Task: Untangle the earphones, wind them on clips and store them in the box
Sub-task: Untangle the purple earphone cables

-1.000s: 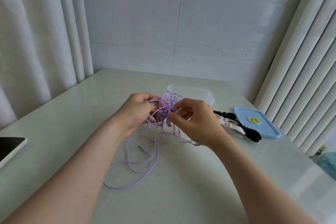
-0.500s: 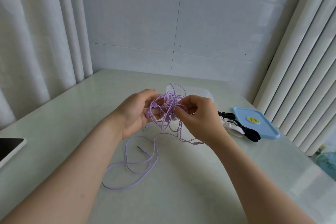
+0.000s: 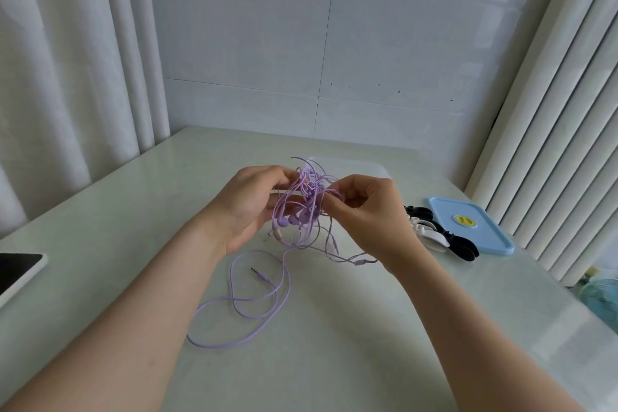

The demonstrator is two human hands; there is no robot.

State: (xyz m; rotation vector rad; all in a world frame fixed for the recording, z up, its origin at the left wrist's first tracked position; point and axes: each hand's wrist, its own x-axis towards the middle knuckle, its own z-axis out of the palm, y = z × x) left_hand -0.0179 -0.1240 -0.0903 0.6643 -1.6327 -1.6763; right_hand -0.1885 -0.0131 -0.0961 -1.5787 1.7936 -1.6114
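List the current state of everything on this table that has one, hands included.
Left hand: grips the tangle.
Right hand: pinches a strand.
Earphones: tangled, bunch held by both hands, plug end loose on the table.
Box: lid off, behind the hands.
Blue lid: flat on the table, off the box.
Clips: beside the lid, no cable wound on.
Tablet: screen dark.

A single view is supplied, taken by a wide-angle camera worn on the head. The scene is faced forward and downward, across the table (image 3: 334,361) toward the tiled wall (image 3: 384,43). The left hand (image 3: 249,207) and right hand (image 3: 371,214), with the earphones (image 3: 306,204) between them, are framed near centre at close range. The forearms are admitted from the bottom edge. The curtain (image 3: 67,60) is cropped at the left edge.
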